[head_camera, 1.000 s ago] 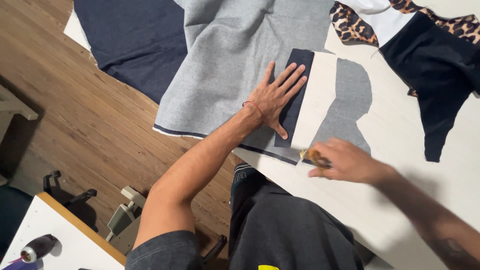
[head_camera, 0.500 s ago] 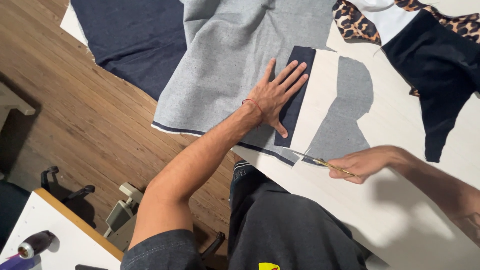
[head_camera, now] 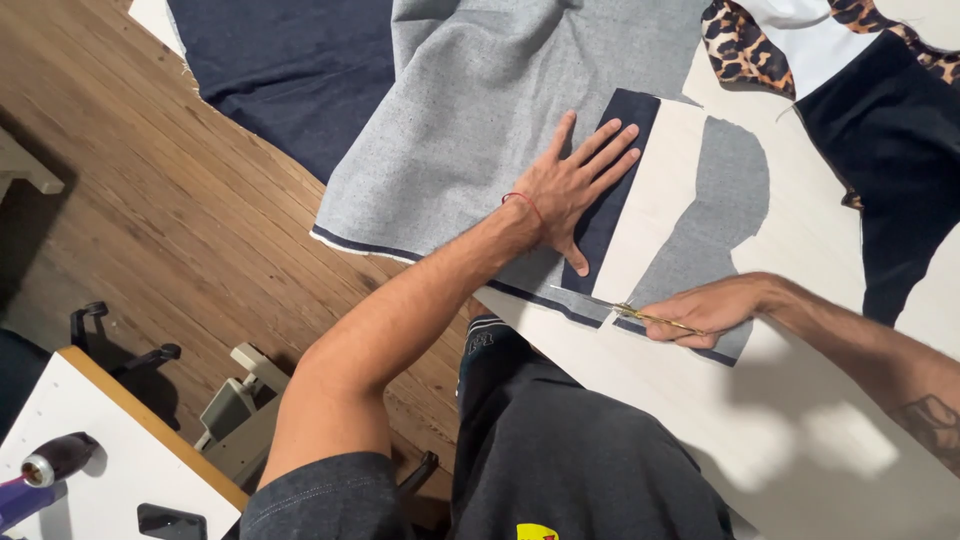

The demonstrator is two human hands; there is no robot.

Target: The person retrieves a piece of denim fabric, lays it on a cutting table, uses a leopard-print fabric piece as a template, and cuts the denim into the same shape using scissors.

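My left hand (head_camera: 578, 182) lies flat with spread fingers on a grey fabric (head_camera: 480, 120), its fingertips over a dark navy strip (head_camera: 622, 130). A red thread circles that wrist. My right hand (head_camera: 706, 309) grips gold-handled scissors (head_camera: 612, 304), whose blades point left at the fabric's lower edge, beside the strip's bottom end. A cut grey piece (head_camera: 712, 215) lies on the white table (head_camera: 800, 400) just above the right hand.
Dark navy cloth (head_camera: 290, 70) hangs off the table's far left over the wooden floor (head_camera: 130, 190). Leopard-print and black fabric (head_camera: 880, 110) lie at the top right. A sewing table (head_camera: 90, 480) with a phone stands at the lower left.
My right hand slid right and down a little, and the scissors' blades now reach left to the fabric's lower edge. The left hand stayed pressed on the fabric.
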